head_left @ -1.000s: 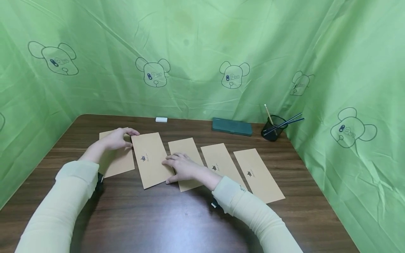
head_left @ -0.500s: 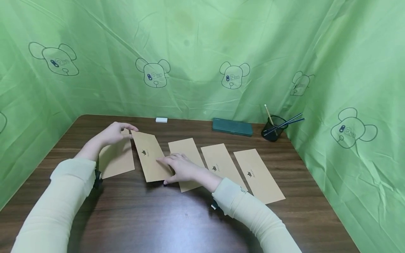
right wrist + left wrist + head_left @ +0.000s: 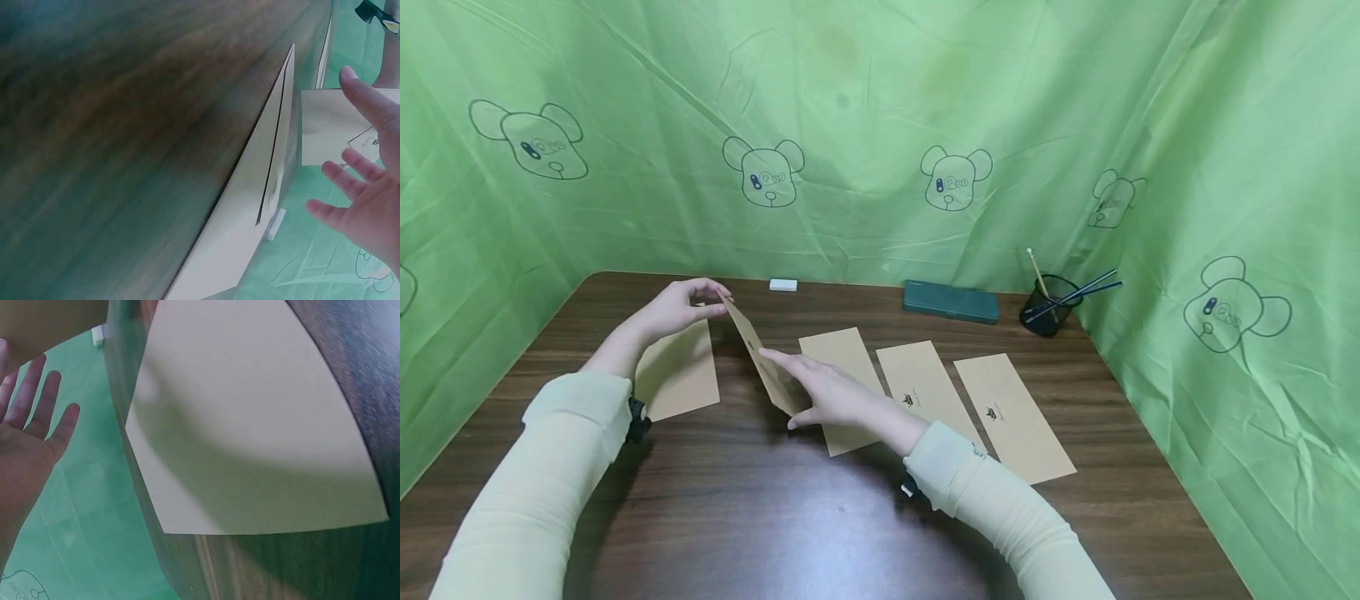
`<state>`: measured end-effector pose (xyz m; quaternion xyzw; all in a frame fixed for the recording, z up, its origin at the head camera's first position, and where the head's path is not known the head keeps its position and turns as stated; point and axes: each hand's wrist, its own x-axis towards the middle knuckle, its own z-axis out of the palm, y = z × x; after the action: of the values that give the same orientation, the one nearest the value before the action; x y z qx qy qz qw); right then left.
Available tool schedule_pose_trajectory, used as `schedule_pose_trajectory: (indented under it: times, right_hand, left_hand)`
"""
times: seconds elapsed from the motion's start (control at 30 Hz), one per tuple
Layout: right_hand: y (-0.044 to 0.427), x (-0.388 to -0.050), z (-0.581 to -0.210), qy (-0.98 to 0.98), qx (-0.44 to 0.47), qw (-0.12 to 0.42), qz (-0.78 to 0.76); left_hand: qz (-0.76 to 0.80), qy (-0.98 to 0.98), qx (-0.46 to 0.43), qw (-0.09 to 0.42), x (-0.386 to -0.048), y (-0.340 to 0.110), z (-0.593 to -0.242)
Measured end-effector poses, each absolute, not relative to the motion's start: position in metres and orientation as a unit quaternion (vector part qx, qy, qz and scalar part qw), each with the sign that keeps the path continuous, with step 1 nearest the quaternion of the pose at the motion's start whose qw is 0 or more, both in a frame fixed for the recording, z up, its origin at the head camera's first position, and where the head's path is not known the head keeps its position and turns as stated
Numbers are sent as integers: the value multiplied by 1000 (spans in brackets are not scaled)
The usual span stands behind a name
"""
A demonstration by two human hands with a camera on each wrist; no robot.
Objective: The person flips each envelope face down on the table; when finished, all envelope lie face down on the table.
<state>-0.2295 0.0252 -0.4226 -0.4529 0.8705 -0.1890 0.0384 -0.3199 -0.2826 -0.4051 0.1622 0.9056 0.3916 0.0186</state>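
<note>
My left hand (image 3: 679,310) pinches the far edge of a brown paper envelope (image 3: 766,372), which stands tilted up off the table on its side. In the left wrist view, the lifted envelope (image 3: 53,325) shows at the upper left, above the spread fingers. My right hand (image 3: 831,393) is at its near right edge, index finger across the front, thumb extended below; whether they touch is unclear. The right wrist view shows an open flap (image 3: 369,145) on the lifted envelope's back. Under the left forearm lies another envelope (image 3: 685,375), plain side up.
Three more envelopes lie in a slanted row: one (image 3: 842,348) partly under the right hand, one (image 3: 917,371) and one (image 3: 1015,417) with crown prints. Along the back stand a white block (image 3: 782,285), a dark green case (image 3: 951,302) and a black mesh pencil cup (image 3: 1040,321).
The left hand has raised the envelope off the table and turned it from nearly flat to steeply tilted. The right hand's fingers have spread at its edge; the other envelopes have stayed put.
</note>
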Motion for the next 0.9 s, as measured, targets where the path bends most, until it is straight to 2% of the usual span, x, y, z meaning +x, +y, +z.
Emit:
schedule_pose_trajectory:
  times: [0.3,0.6,0.9]
  right_hand:
    - [27,-230,-417,862,-473,11,-182]
    - [29,-229,-413,875,-450,4,-175]
    - [35,-231,-409,896,-416,-15,-155]
  left_hand:
    - [389,911,137,9,-325,-273,-399]
    - [389,910,144,-2,-326,-268,-397]
    - [400,901,165,33,-326,-266,-393]
